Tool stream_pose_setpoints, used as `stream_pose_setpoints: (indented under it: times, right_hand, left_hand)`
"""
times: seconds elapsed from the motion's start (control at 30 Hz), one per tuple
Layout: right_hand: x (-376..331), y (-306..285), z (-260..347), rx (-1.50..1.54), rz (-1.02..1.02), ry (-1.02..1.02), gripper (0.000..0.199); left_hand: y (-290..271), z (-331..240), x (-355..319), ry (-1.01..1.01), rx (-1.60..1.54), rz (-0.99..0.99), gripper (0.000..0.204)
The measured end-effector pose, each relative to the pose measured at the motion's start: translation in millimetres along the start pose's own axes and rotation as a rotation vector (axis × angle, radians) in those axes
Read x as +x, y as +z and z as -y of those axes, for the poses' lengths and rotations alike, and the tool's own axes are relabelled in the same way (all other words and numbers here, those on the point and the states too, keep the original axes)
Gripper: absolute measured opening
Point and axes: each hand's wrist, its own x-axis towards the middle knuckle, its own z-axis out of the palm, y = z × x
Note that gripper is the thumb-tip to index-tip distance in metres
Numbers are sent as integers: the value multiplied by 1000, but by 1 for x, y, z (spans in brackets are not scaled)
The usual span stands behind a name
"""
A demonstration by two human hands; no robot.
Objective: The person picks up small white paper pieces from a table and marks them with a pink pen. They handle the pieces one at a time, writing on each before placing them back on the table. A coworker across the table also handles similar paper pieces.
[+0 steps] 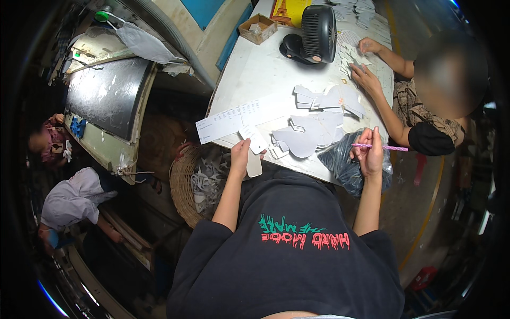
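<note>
My left hand is closed on a white card with a small dark hole, at the table's near edge. A pale rounded piece shows just below that hand; whether it is held too, I cannot tell. My right hand grips a pink pen, which points left, above a dark plastic bag at the table's edge. A printed paper sheet lies beyond the left hand. Between the hands are grey-white cut pieces in stacks, with another stack behind.
The white table carries a black fan and a small cardboard box. At the right, a co-worker's hands handle cut pieces. A wicker basket of scraps stands left of my knees. Other people are at the far left.
</note>
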Motion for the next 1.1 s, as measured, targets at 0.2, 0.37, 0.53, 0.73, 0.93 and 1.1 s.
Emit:
stream_pose_setpoints:
  times: [0.2, 0.37, 0.53, 0.73, 0.93, 1.1]
  right_hand:
    - [-26, 43, 9, -274, -58, -141, 35]
    - [-54, 106, 21, -386, 72, -348, 35]
    - [-66, 146, 26, -647, 249, -629, 32]
    - [-63, 156, 18, -751, 270, -716, 24]
    - [-68, 154, 16, -813, 308, -722, 21]
    - [-73, 149, 14, -812, 312, -748, 21]
  left_hand:
    - [48, -49, -46, 29, -43, -20, 36]
    - [99, -98, -104, 131, 15, 146, 33]
    - [129, -119, -133, 188, 182, 160, 28]
    - [133, -121, -145, 238, 269, 123, 26]
    - [135, -120, -151, 312, 302, 113, 26]
    - [134, -113, -153, 305, 306, 127, 26]
